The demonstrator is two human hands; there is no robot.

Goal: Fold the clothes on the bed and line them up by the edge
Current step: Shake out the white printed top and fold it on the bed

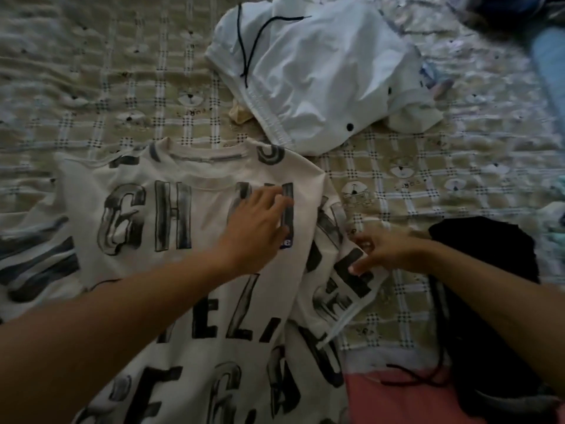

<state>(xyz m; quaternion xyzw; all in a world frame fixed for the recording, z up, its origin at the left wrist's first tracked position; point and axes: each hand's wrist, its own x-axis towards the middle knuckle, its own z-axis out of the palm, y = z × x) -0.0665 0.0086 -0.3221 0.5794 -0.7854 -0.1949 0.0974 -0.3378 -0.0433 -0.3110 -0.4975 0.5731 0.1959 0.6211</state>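
T-shirt point(171, 215), cream with large black lettering: spread flat and unfolded on the bed point(91, 87), neckline on the far side, directly beneath the left grip and running back under the left forearm toward the person.

Left grip point(256, 228): fingers straight and slightly apart, laid flat on the chest print just below the collar. Holding nothing.

Right grip point(388, 252): just beside the left grip, on its right. Thumb and curled fingers brought together on the sleeve point(333, 289), pinching the fabric. Contact somewhat blurred. Sleeve creased and bunched under this grip, hem turned toward the person.

White garment point(321, 65), with black drawstring point(244, 47): crumpled, lying beyond both grips, touching the T-shirt's shoulder with its near hem.

Small beige item point(240, 113): beyond the left grip, partly tucked under the white garment's left edge. Not identifiable.

Black garment point(483, 237): heaped just right of the right grip, partly covered by the right forearm.

Pink fabric point(397, 399): nearer the person than the right grip, between the T-shirt's body and the black garment, crossed by a thin dark cord point(412, 377).

Bed cover: beige check with small bear prints, rumpled on the far side of both grips.

Light blue item point(550, 71): well to the right of the right grip, blurred.
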